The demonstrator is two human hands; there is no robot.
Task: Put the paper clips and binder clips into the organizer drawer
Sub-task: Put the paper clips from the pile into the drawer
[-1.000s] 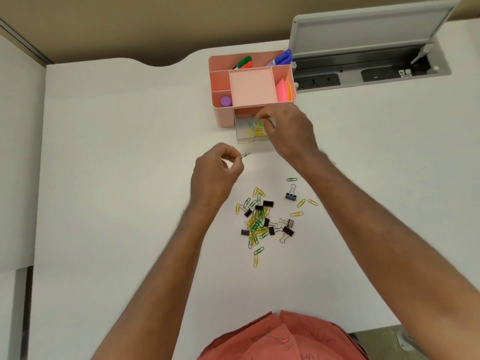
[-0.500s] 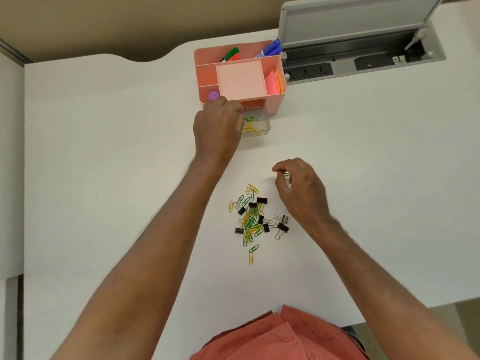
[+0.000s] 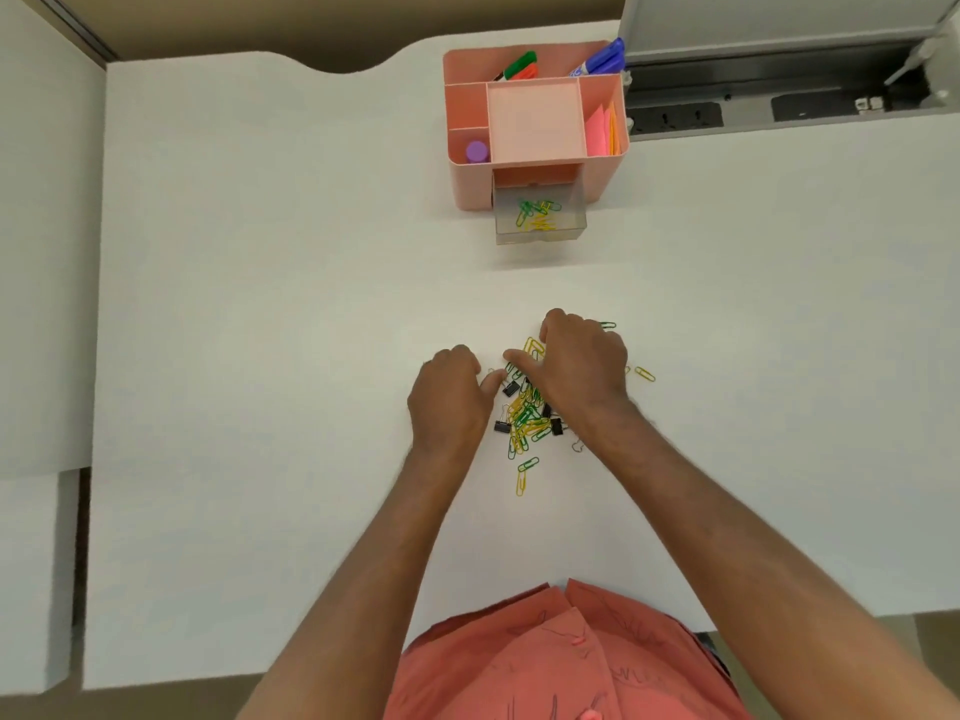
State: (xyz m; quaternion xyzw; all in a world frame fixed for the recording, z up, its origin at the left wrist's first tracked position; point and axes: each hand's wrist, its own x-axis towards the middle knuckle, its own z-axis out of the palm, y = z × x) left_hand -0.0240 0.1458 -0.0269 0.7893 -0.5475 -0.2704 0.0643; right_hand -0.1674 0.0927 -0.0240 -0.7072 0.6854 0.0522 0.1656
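Nearest the person, both hands are working at the pile of paper clips [image 3: 527, 423] and binder clips [image 3: 502, 426] on the worktop [image 3: 260, 356]. The left hand [image 3: 449, 402] is curling beside the pile; the right hand [image 3: 584, 363] is spreading over it; whether either set of fingers grips anything cannot be told. Half a second ago the left hand was at the drawer. Farther off, the organizer drawer [image 3: 540, 215] is standing open, holding only a few paper clips, so most is remaining.
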